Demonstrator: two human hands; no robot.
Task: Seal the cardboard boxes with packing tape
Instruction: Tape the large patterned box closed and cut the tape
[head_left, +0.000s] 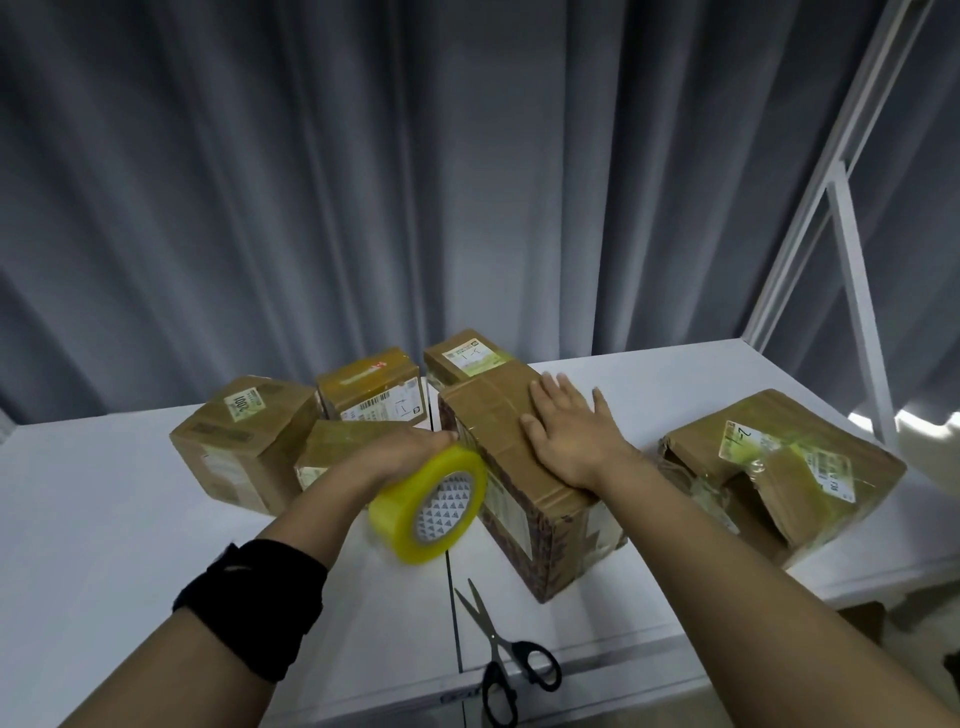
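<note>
Scene: a person stands over a white worktop (104, 519) crowded with worn cardboard boxes, a grey curtain (363, 182) hanging behind.
Centre box: the closed cardboard box (524, 467) sits mid-worktop, turned corner-on to the camera, with brown tape already running across its top.
Right hand: the right hand (569, 428) lies flat on the box top, fingers spread, its grip apart and clamped on nothing.
Left hand: the left hand (410, 449) has its grip closed over the top of the tape roll, held at the box's left edge; a black wrist band (254, 603) circles the forearm.
Tape roll: the yellow-tinted packing tape roll (428, 504) is tilted, its patterned core facing the camera, just beside the box's left side.
Scissors: black-handled scissors (498, 654) lie on the near worktop, blades pointing away, apart from the box.
Other boxes: three labelled boxes (244, 441) cluster at the left and rear; a torn, partly open box (779, 467) rests to the right.
Frame: a white metal frame (852, 291) rises at the right edge.
</note>
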